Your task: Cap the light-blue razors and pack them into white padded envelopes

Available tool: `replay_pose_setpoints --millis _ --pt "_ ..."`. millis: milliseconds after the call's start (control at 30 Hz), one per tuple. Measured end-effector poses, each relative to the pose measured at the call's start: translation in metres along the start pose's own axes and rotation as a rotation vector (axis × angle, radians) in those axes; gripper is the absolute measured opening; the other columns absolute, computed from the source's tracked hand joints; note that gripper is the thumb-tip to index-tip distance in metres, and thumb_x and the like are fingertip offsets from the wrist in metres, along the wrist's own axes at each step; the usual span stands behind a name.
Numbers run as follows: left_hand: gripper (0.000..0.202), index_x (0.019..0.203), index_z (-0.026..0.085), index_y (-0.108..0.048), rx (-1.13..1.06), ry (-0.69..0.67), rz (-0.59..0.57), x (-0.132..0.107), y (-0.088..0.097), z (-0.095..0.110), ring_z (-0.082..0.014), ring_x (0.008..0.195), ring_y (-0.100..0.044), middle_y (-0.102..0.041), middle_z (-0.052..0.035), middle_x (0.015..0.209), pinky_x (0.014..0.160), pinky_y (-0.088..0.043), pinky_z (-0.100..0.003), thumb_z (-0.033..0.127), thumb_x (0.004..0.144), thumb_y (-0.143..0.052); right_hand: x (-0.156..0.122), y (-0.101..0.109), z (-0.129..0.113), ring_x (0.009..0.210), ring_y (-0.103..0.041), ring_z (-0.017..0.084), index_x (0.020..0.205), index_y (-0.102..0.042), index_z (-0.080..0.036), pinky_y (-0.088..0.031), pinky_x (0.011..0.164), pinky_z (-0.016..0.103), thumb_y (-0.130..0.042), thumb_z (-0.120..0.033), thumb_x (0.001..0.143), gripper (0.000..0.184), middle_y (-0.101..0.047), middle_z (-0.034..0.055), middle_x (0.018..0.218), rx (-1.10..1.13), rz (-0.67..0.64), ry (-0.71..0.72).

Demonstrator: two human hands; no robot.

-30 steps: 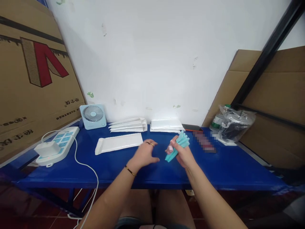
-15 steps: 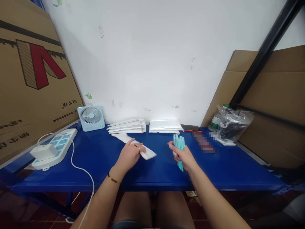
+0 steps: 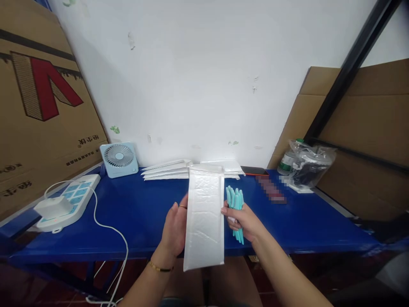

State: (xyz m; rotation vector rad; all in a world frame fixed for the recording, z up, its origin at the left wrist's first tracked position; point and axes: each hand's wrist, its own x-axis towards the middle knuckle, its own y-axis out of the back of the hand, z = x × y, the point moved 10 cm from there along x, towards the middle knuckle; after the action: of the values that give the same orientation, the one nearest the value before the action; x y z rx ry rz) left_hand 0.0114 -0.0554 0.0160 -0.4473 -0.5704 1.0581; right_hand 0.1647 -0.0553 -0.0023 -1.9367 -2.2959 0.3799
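A white padded envelope [image 3: 206, 217] stands upright between my hands, above the table's front edge. My left hand [image 3: 174, 228] is at its left side, with the thumb showing and the other fingers mostly hidden behind the envelope. In my right hand [image 3: 244, 219] is a bundle of slim teal plastic sticks [image 3: 235, 199], whose exact kind I cannot make out. The right thumb touches the envelope's right edge. Behind it lie a left stack of white padded envelopes [image 3: 164, 170] and a right stack of them [image 3: 234, 167], partly covered from view.
On the blue table [image 3: 140, 209] are a small light-blue fan [image 3: 119, 160] and a white power strip [image 3: 79, 198] with a plug and cable at left. A phone [image 3: 254, 171], a bottle [image 3: 286, 162] and a clear plastic bag [image 3: 311, 166] sit at right. Cardboard boxes [image 3: 38, 140] flank the table.
The envelope, lying low under my left hand before, is now raised upright between both hands. My right hand, still holding the teal sticks, has come to the envelope's edge.
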Motion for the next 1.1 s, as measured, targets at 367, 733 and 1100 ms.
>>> replay_pose_setpoints --millis 367,733,1100 --pt "0.081 0.126 0.006 -0.046 -0.404 0.443 -0.459 -0.021 -0.052 -0.059 -0.0352 0.109 -0.053 -0.061 -0.0176 0.112 0.094 -0.035 -0.045 0.053 0.062 -0.061 -0.042 -0.007 0.028 0.042 -0.030 0.005 0.075 -0.052 -0.018 -0.020 0.040 0.021 -0.072 -0.032 0.067 0.025 -0.044 -0.0052 0.058 -0.248 -0.032 -0.147" --pt "0.082 0.131 0.005 -0.042 -0.499 0.510 -0.437 -0.045 -0.061 -0.079 -0.0291 0.108 -0.053 -0.053 -0.0183 0.123 0.089 -0.040 -0.036 0.043 0.061 -0.063 -0.072 0.039 -0.023 0.036 -0.027 0.007 0.081 -0.060 -0.017 -0.022 0.037 0.022 -0.068 -0.039 0.072 0.025 -0.037 -0.0071 0.044 -0.174 0.154 -0.008" --pt "0.060 0.109 0.003 -0.057 -0.343 0.569 -0.501 -0.047 -0.092 -0.092 -0.0185 0.081 -0.059 -0.061 -0.0119 0.090 0.073 -0.043 -0.026 0.030 0.057 -0.071 -0.033 -0.053 -0.125 0.076 -0.066 0.023 0.069 -0.050 -0.021 -0.051 0.070 0.035 -0.062 -0.046 0.076 0.029 -0.056 -0.0014 0.054 -0.064 -0.053 0.335"
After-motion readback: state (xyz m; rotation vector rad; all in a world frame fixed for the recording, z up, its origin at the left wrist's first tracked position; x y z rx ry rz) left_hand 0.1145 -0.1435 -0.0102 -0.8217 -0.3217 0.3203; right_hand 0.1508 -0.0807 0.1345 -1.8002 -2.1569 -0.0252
